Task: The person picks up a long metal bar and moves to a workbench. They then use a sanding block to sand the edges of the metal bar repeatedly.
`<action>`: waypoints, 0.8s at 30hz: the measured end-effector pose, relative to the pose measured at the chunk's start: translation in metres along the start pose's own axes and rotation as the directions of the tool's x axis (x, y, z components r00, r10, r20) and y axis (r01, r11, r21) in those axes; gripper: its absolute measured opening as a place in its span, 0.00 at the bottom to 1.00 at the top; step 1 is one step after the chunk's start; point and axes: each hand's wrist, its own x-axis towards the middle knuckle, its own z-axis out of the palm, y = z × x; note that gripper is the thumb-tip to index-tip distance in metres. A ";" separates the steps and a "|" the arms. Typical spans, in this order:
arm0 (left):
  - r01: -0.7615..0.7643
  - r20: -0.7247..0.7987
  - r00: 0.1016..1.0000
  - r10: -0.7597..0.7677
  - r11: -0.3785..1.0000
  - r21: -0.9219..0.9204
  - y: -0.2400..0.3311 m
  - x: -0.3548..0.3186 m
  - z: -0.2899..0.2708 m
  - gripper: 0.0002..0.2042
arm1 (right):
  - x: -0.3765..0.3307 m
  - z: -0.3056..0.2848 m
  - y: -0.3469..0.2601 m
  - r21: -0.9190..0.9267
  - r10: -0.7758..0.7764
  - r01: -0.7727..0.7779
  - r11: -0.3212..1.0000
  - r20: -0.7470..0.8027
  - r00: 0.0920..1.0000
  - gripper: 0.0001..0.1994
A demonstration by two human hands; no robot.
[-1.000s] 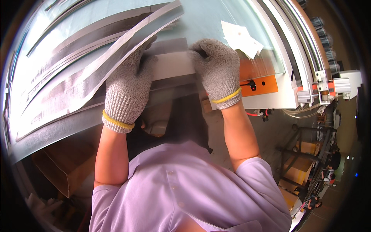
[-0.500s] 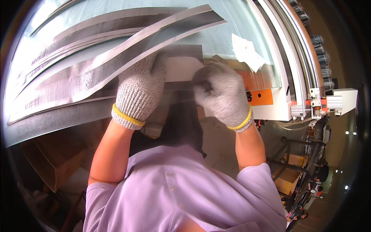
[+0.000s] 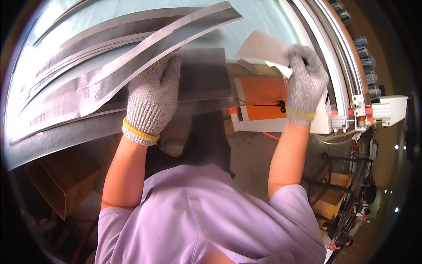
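Observation:
My left hand (image 3: 153, 94), in a grey knitted glove with a yellow cuff, grips a long, bent grey strip (image 3: 193, 26) that hangs over its fingertips and hides them. Beside that hand, a dark rectangular piece (image 3: 204, 72) lies at the near edge of the glass tabletop (image 3: 259, 17). My right hand (image 3: 307, 81), gloved the same way, pinches the right end of a pale, thin sheet (image 3: 263, 46). This sheet is slightly blurred and tilted over the right part of the glass, partly covering some white paper (image 3: 281, 68).
More long grey strips (image 3: 114, 28) lie stacked on the glass at the far left. An orange panel (image 3: 263, 94) with a black cable sits below the glass at right. White and metal rails (image 3: 338, 53) run along the right side. A cardboard box (image 3: 66, 180) stands low at left.
My right hand has moved right and away from me, carrying the pale sheet off the dark piece. My left hand and the grey strip have shifted slightly left.

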 end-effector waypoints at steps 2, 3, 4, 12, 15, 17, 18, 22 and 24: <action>0.105 0.083 0.991 -0.103 0.994 -0.018 0.013 0.005 -0.003 0.18 | 0.017 -0.017 0.044 -0.331 0.035 -0.061 0.942 -0.084 0.996 0.08; 0.080 0.147 0.986 -0.079 0.997 -0.003 0.019 0.004 -0.004 0.20 | 0.020 -0.025 0.062 -0.509 -0.049 0.014 0.860 -0.056 0.997 0.12; 0.058 0.209 0.976 -0.061 0.998 0.021 0.022 0.001 -0.004 0.22 | 0.016 -0.024 0.062 -0.675 -0.176 0.121 0.728 -0.014 0.984 0.15; 0.097 0.567 0.807 -0.165 0.984 0.148 0.020 0.002 -0.006 0.39 | -0.046 0.004 0.033 -0.572 -0.121 0.508 0.644 0.579 0.806 0.27; -0.003 0.525 0.848 -0.077 0.989 0.149 0.023 0.006 -0.010 0.39 | -0.053 -0.006 0.026 -0.358 -0.211 0.589 0.724 0.698 0.684 0.28; -0.006 0.501 0.863 -0.065 0.990 0.139 0.023 0.005 -0.011 0.38 | -0.057 -0.007 0.027 -0.289 -0.277 0.580 0.762 0.664 0.695 0.21; -0.030 0.491 0.870 -0.043 0.990 0.140 0.025 0.008 -0.013 0.38 | -0.058 -0.010 0.029 -0.272 -0.272 0.554 0.787 0.653 0.707 0.18; 0.022 0.498 0.863 -0.087 0.991 0.134 0.029 0.012 -0.016 0.36 | -0.052 -0.016 0.032 -0.200 -0.362 0.586 0.785 0.619 0.697 0.09; 0.035 0.506 0.857 -0.096 0.991 0.128 0.030 0.015 -0.016 0.36 | -0.055 -0.011 0.031 -0.279 -0.216 0.393 0.876 0.502 0.837 0.07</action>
